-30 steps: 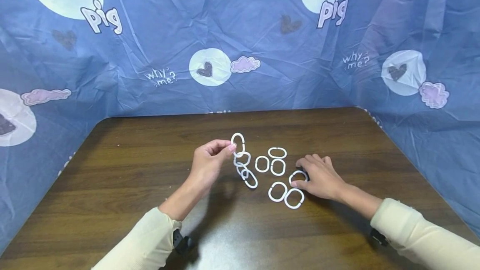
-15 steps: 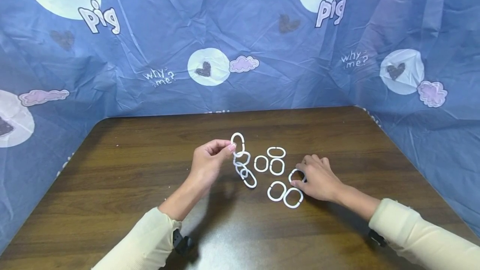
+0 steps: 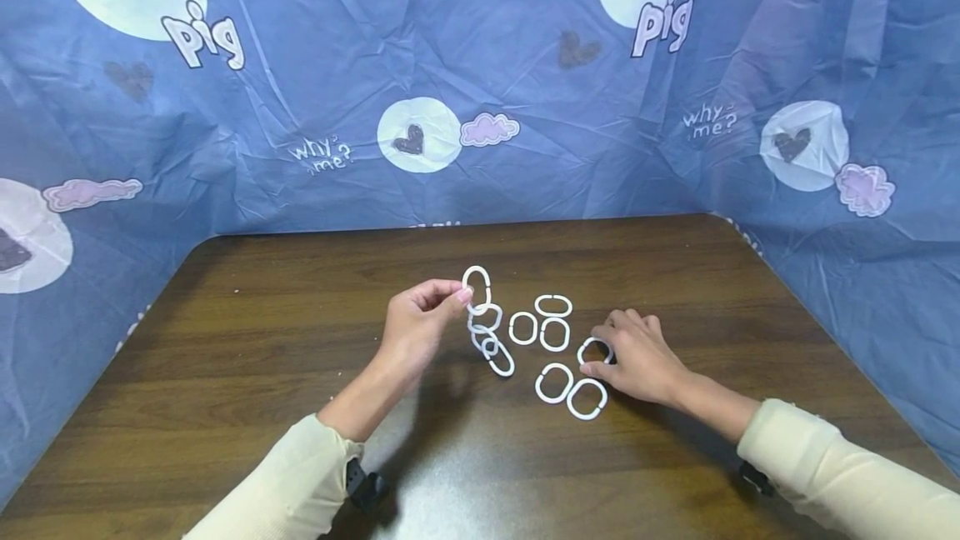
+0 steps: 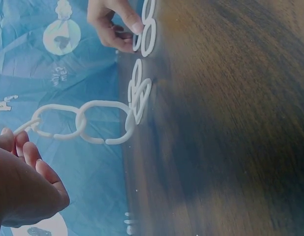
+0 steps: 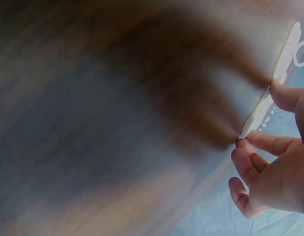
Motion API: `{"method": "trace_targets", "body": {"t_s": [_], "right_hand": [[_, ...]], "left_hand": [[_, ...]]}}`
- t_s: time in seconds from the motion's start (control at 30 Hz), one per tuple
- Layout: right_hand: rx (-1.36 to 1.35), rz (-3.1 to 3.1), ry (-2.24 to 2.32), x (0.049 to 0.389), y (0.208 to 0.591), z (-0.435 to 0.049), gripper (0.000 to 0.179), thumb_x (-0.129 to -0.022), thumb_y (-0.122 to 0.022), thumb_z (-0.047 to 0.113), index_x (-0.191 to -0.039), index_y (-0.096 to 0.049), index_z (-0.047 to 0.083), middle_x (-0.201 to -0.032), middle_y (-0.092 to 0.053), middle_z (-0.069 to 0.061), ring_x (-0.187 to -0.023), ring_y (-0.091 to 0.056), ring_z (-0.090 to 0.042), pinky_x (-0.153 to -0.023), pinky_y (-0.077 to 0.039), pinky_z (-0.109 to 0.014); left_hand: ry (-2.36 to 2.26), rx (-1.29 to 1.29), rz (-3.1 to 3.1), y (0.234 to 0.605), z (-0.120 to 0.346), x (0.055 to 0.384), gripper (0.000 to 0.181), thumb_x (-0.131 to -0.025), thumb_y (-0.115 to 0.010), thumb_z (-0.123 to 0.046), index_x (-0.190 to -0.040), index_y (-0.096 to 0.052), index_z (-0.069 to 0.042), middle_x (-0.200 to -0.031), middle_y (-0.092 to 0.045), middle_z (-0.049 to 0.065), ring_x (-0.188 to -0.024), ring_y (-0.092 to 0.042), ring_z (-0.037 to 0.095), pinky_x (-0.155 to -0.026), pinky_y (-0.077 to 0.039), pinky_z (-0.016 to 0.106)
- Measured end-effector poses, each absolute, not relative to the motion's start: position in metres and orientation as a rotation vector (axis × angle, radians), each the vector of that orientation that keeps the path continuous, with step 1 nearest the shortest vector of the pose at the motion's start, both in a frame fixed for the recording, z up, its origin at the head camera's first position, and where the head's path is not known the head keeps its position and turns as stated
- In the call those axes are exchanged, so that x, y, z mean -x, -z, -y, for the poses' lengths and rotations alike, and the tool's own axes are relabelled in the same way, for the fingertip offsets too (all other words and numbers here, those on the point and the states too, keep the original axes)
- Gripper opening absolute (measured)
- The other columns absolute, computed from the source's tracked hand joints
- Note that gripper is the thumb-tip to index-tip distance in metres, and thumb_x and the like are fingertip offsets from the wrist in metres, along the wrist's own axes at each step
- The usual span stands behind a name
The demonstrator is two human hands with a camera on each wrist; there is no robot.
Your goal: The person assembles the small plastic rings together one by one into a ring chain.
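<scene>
Between thumb and fingertips my left hand (image 3: 418, 325) pinches the top link of a chain (image 3: 488, 290) made of several white C-shaped plastic links. The chain hangs down toward the table; the left wrist view shows its hooked links (image 4: 58, 106) clearly. To the right, my right hand (image 3: 637, 357) has its thumb and fingers at opposite edges of a loose white link (image 3: 581, 353), which lies on the table. The right wrist view shows the thumb and fingertips of that hand (image 5: 285, 167) touching the table along the link's thin edge (image 5: 255, 115).
Three loose white links (image 3: 523, 314) lie together between the hands. Two more links (image 3: 572, 401) touch each other nearer the front. The brown wooden table (image 3: 300, 457) ends at a blue printed cloth (image 3: 480, 182) at the back and sides.
The fingers of my right hand have settled slightly around the loose link, which has shifted a little. My left hand and the hanging chain stay in place.
</scene>
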State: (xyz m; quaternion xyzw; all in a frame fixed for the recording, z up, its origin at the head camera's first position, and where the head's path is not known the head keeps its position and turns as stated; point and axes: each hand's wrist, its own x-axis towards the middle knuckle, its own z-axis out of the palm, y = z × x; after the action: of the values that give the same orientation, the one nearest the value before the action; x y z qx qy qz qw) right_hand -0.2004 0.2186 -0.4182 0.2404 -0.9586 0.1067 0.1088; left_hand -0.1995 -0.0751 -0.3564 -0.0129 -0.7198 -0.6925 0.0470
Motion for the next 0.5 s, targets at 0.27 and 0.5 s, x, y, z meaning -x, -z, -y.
{"method": "trace_targets", "body": {"t_s": [0.27,0.5], "right_hand": [[-0.729,2.785,-0.281,0.2036,0.4184,-0.2197,0.046,-0.073,-0.078,0.041,-0.102,-0.070,0.007,-0.091,-0.060,-0.003,-0.088,-0.052,-0.023,-0.078,-0.032,-0.047],[-0.712,2.740,-0.334,0.2087,0.4109,-0.2190,0.046,-0.070,-0.077,0.039,-0.102,-0.069,0.008,-0.093,-0.061,-0.003,-0.091,-0.052,-0.023,-0.077,-0.034,-0.046]], "left_hand": [[2.131,0.032,2.185,0.3554,0.0763,0.1988,0.015,-0.087,-0.070,-0.011,-0.095,-0.070,0.001,-0.077,-0.064,-0.001,-0.078,-0.061,0.018,-0.071,-0.048,0.022],[2.123,0.033,2.189,0.3553,0.0768,0.1988,0.014,-0.087,-0.070,-0.011,-0.095,-0.070,0.001,-0.077,-0.064,0.000,-0.079,-0.061,0.021,-0.069,-0.048,0.022]]}}
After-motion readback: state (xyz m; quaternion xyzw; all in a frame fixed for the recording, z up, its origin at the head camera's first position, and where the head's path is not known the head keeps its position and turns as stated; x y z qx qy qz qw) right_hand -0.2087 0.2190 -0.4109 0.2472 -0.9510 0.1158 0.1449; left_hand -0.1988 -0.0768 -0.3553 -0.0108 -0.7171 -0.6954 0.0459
